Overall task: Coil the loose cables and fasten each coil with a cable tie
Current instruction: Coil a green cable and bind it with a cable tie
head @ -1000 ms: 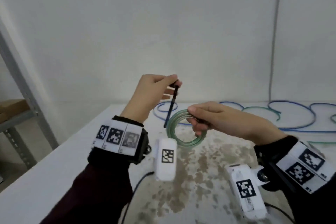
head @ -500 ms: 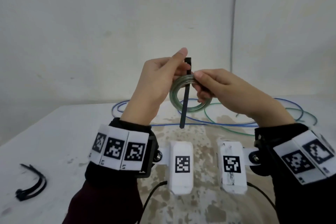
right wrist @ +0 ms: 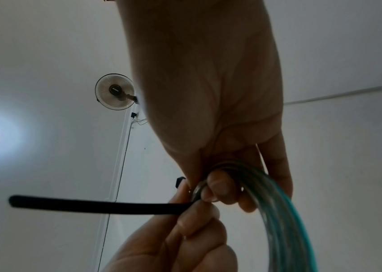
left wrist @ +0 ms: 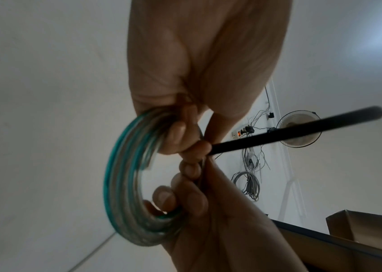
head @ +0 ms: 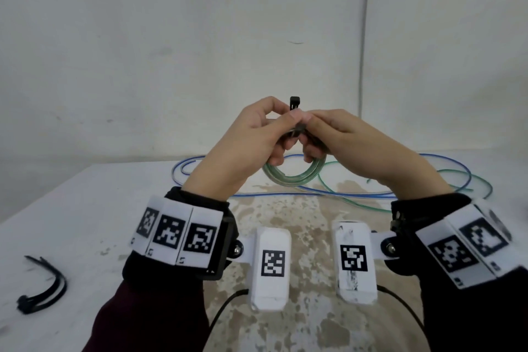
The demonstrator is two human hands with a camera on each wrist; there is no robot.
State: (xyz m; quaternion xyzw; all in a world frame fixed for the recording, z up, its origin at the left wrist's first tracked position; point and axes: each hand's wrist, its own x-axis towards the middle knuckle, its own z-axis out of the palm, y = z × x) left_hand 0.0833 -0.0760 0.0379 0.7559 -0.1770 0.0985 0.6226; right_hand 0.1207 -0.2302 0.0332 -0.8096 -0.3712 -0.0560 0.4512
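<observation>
Both hands hold a small coil of green cable (head: 291, 178) in the air above the white table (head: 71, 223). My left hand (head: 287, 120) pinches a black cable tie (head: 294, 101) against the top of the coil; only the tie's head shows above the fingers. In the left wrist view the tie's tail (left wrist: 297, 128) sticks out straight from between the fingers, beside the coil (left wrist: 120, 165). My right hand (head: 313, 123) grips the coil (right wrist: 285, 211), fingers curled round its strands, next to the tie (right wrist: 97, 206).
A loose blue cable (head: 285, 194) and a loose green cable (head: 400, 180) sprawl over the far part of the table. A bundle of spare black ties (head: 43, 291) lies at the left front. A plain wall stands close behind the table.
The left hand brought the tie to the coil. Half a second ago it hung straight down across the ring; now both hands have closed over the coil's top and only the tie's head shows.
</observation>
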